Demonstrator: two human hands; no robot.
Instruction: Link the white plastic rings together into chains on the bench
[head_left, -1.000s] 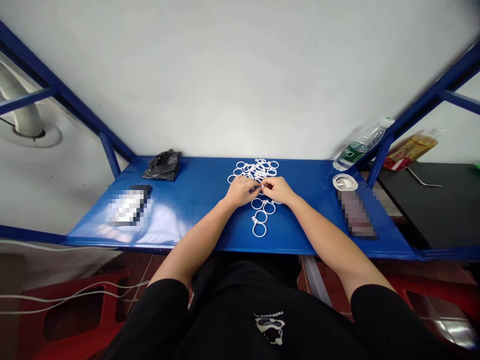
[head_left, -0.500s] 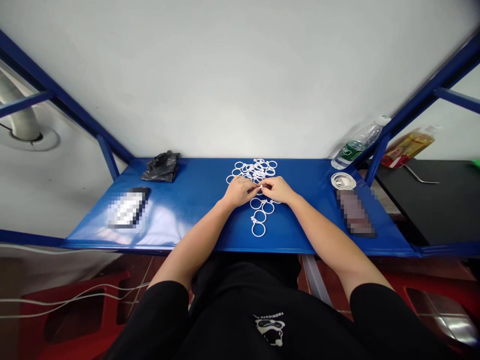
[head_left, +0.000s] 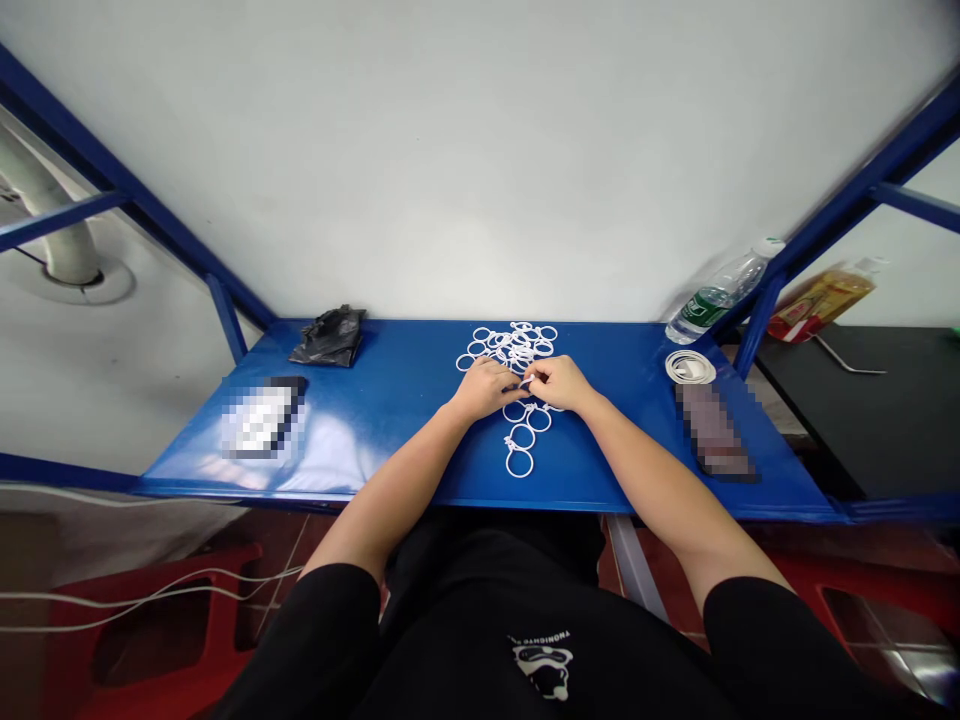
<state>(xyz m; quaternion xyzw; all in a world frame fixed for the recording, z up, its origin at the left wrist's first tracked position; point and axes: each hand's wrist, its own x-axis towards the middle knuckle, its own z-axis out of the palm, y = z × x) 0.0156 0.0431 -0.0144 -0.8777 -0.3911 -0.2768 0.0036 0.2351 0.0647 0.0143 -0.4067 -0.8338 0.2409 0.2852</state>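
My left hand (head_left: 487, 388) and my right hand (head_left: 561, 382) meet over the middle of the blue table, fingertips pinched together. A small white ring (head_left: 527, 381) is pinched between them, partly hidden by the fingers. Just beyond the hands lies a heap of thin white rings (head_left: 514, 345), several of them joined by small knobbly links. Closer to me, a short chain of white rings (head_left: 523, 436) runs from under the hands toward the table's front edge.
A crumpled black plastic bag (head_left: 330, 335) and a blurred phone (head_left: 264, 417) lie on the left. At the right are a water bottle (head_left: 724, 292), a coiled white cable (head_left: 690, 367) and a blurred dark device (head_left: 716, 430). Blue frame posts (head_left: 761, 325) flank the table (head_left: 390, 400).
The fingertips have shifted slightly, and more of the white ring shows between them, now tilted. The rest of the scene moves a little in view with the head.
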